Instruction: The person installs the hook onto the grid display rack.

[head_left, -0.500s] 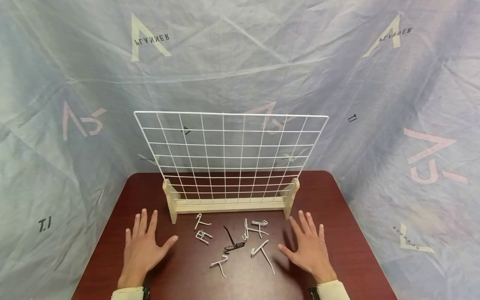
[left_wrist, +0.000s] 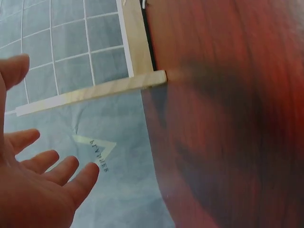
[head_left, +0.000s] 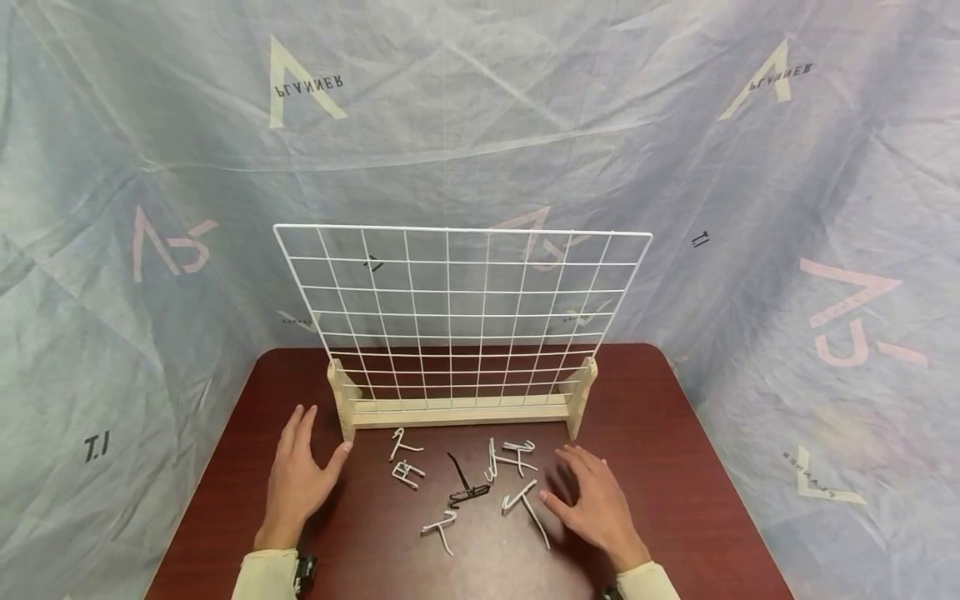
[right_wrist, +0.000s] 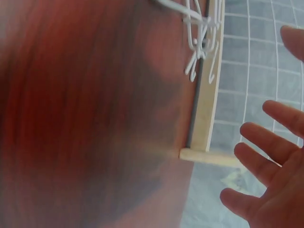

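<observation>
My left hand (head_left: 300,483) hovers left of the loose hooks, its fingers extended and the thumb apart, holding nothing. On the other side my right hand (head_left: 596,504) is beside a long white wire hook (head_left: 528,508), fingers relaxed and nothing held. Between the hands lie a black hook (head_left: 468,492) and several white hooks, among them one near the front (head_left: 441,530) and a small bracket-like one (head_left: 407,473). Behind them a white wire grid panel (head_left: 447,292) stands upright in a wooden stand (head_left: 461,413). The right wrist view shows white hooks (right_wrist: 202,42) near the stand.
The dark red table (head_left: 652,400) carries everything. Grey printed sheeting (head_left: 480,108) hangs behind the table and along both sides. The stand's left foot (head_left: 342,400) is close to the left fingertips, its right foot (head_left: 582,396) beyond the right hand.
Both hands have moved inward, the right one closer to the long white hook. The fingers of each hand are less spread than before. The hooks and grid stay in place.
</observation>
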Demonstrator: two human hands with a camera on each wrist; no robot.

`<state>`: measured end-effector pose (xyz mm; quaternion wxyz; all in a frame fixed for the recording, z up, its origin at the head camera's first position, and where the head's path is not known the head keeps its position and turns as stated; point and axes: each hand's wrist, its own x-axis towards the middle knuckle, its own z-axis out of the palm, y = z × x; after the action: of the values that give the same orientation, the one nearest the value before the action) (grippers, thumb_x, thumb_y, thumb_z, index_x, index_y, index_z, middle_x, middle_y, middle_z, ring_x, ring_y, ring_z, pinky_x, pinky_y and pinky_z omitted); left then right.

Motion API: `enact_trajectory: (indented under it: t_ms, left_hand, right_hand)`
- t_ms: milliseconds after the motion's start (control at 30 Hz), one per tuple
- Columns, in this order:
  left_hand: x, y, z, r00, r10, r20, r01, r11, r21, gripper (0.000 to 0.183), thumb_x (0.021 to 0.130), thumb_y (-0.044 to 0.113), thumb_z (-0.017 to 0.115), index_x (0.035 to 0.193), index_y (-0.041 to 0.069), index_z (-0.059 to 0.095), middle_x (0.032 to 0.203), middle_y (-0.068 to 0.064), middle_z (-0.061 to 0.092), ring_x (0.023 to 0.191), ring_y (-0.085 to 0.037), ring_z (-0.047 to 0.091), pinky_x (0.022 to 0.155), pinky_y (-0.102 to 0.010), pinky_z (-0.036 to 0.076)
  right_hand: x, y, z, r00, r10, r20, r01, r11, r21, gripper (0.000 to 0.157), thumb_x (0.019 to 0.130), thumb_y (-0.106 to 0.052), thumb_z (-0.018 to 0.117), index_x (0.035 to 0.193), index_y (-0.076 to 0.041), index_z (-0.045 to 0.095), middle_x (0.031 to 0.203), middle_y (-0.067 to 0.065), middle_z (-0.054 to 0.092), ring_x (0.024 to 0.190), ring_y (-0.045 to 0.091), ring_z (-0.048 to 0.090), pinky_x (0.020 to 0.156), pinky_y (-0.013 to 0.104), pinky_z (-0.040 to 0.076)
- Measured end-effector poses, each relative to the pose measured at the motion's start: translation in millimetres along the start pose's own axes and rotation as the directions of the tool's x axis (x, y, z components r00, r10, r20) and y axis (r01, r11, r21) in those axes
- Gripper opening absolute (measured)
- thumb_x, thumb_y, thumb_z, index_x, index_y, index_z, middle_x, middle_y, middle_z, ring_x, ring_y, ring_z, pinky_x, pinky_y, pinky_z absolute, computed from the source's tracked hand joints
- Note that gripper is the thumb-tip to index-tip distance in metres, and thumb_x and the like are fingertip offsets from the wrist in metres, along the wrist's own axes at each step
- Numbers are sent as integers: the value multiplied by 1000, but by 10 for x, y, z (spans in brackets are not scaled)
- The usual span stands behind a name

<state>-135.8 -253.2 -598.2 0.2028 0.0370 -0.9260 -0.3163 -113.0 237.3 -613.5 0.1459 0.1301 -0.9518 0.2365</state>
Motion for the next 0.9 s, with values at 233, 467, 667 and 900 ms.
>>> enact_trajectory:
  t_ms: [233, 467, 667, 900]
  left_hand:
    - [105, 1, 95, 998, -45, -51, 33, 979, -203, 72, 98, 20, 77, 160, 10, 43, 157, -25, 46, 138, -46, 54, 102, -65, 53]
    - [305, 36, 133, 993, -85, -80, 55, 946, -319, 63, 100, 15, 74, 157, 10, 48, 146, -22, 56, 134, -41, 60, 100, -56, 56]
    - [451, 63, 197, 983, -143, -114, 92, 924, -370, 58, 99, 15, 75, 152, 12, 55, 143, -17, 62, 129, -39, 64, 96, -51, 58]
    - [533, 53, 295, 971, -183, -156, 106, 908, -405, 49, 96, 15, 78, 143, 14, 64, 131, -14, 70, 120, -37, 70, 89, -36, 62]
  right_hand:
    - [-90, -114, 148, 997, 76, -1, -76, 997, 4, 63, 76, -44, 93, 130, -18, 71, 125, 1, 73, 121, 25, 68, 94, 50, 58]
    - [-123, -247, 290, 996, 85, -19, -84, 995, 45, 51, 74, -32, 95, 118, -15, 75, 110, 1, 74, 101, 21, 72, 83, 44, 59]
    - [-154, -335, 427, 993, 118, 28, -120, 987, 109, 47, 74, -27, 96, 114, -16, 74, 100, 0, 72, 87, 16, 69, 77, 36, 56]
    - [-188, -433, 521, 975, 215, 54, -221, 964, 146, 40, 75, -23, 94, 106, -15, 71, 93, -3, 73, 79, 10, 65, 70, 29, 52]
